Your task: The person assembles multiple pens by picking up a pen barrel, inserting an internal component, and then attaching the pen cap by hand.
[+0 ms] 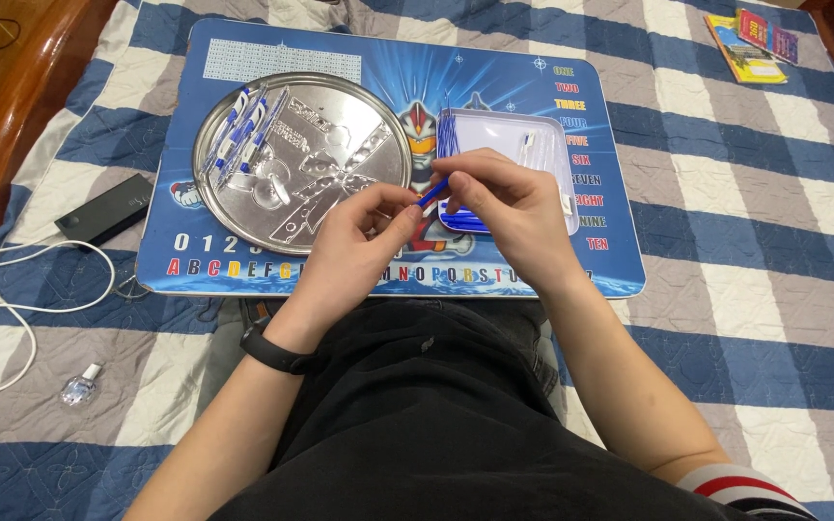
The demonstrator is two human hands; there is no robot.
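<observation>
Blue pen [433, 192] pinched between fingers of left hand [359, 241] and right hand [509, 207], wrists converging.

A blue, grey and white checked quilt [745, 289] fills the frame, with a polished wooden edge [12, 116] at upper left.

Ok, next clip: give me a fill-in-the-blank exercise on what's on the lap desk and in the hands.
1. Both hands, left hand and right hand, pinch one thin ____ pen part between them.
2. The assembled pens lie in the round ____ tray.
3. The blue refills lie in the ____ rectangular tray.
4. The black band sits on the ____ wrist.

Missing words: blue; metal; white; left
</observation>
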